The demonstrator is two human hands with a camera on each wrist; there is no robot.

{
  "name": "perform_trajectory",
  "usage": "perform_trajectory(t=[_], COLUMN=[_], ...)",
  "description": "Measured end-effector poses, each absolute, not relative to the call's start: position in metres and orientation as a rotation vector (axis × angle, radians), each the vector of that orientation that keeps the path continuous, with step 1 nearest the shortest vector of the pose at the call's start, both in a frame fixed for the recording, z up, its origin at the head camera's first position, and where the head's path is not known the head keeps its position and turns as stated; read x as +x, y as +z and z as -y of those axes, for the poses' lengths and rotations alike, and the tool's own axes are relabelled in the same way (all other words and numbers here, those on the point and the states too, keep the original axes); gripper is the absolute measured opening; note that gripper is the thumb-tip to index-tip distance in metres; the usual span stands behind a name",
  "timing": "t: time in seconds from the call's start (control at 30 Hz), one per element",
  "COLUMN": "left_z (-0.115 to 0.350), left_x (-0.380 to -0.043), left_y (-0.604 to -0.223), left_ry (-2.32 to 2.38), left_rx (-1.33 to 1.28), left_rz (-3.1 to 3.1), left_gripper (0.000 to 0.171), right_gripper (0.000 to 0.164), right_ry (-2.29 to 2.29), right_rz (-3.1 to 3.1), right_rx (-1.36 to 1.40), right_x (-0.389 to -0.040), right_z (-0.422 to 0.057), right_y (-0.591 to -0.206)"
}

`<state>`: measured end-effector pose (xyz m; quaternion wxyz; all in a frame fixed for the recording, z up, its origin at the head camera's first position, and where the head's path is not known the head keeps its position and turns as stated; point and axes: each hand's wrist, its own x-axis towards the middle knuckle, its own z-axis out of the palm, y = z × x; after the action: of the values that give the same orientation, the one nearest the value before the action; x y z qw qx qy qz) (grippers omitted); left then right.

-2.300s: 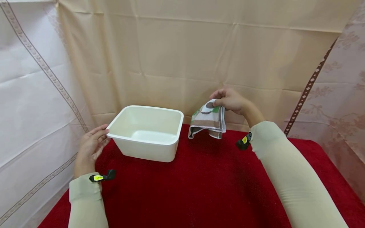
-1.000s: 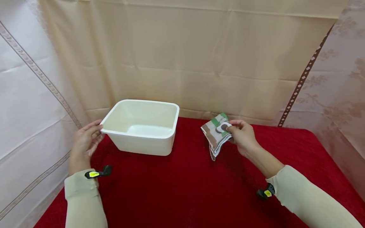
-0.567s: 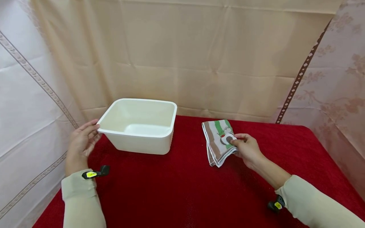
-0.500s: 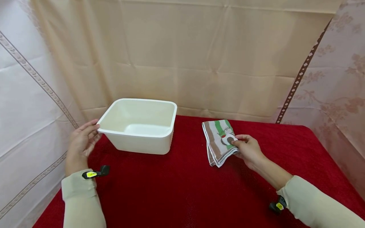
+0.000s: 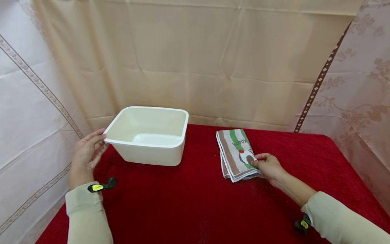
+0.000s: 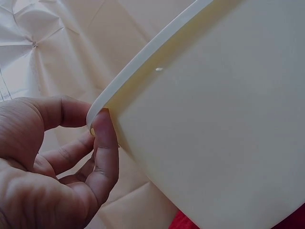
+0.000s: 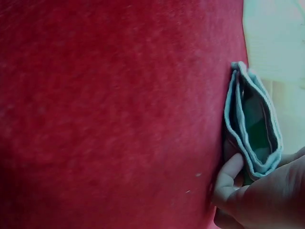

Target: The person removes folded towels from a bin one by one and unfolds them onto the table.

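Observation:
A white plastic basin (image 5: pixel 149 154) with rounded corners stands on the red cloth, nothing inside it. At its left corner my left hand (image 5: pixel 88 150) pinches the rim; the left wrist view shows thumb and finger on either side of the rim (image 6: pixel 143 52). To the right, a folded towel (image 5: pixel 233 145) with brown, green and white stripes, the word "happy" and an animal print lies low over the cloth. My right hand (image 5: pixel 269 167) pinches its near right corner, thumb on top. In the right wrist view the towel's folded layers (image 7: pixel 240 114) gape apart along the edge.
Red fuzzy cloth (image 5: pixel 195 203) covers the table. A beige curtain (image 5: pixel 182 61) hangs right behind the basin and towel. Pale patterned curtains close off the left side (image 5: pixel 36 118) and the right side (image 5: pixel 359 101).
The right hand has brought the towel down from the air by the back curtain, toward me and rightward, to lie flatter over the cloth. The left hand keeps its hold on the basin.

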<state>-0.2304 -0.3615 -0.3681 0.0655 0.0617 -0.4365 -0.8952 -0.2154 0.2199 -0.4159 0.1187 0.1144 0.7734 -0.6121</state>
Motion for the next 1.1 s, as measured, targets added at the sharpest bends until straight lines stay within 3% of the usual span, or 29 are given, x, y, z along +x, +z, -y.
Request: perform_trajectory(t=[0.47,0.7,1.1], left_z=[0.362,0.362,0.361], left_x=[-0.231,-0.230,-0.229], left_y=[-0.368,-0.366,-0.366], left_ry=[-2.704,-2.694,-2.639], left_rx=[0.174,0.173,0.175], left_rz=[1.329,1.326,1.417], left_gripper=[0.026,0.026,0.027], right_gripper=[0.043,0.050,0.051], right_ry=[-1.520,-1.562,-1.569], right_rz=[-2.395,-2.287,-2.252], right_rx=[0.143,0.065,0.076], right_x=[-0.219,-0.223,-0.220], right_z=[-0.238,-0.247,-0.253], right_y=[-0.426,-0.426,-0.426])
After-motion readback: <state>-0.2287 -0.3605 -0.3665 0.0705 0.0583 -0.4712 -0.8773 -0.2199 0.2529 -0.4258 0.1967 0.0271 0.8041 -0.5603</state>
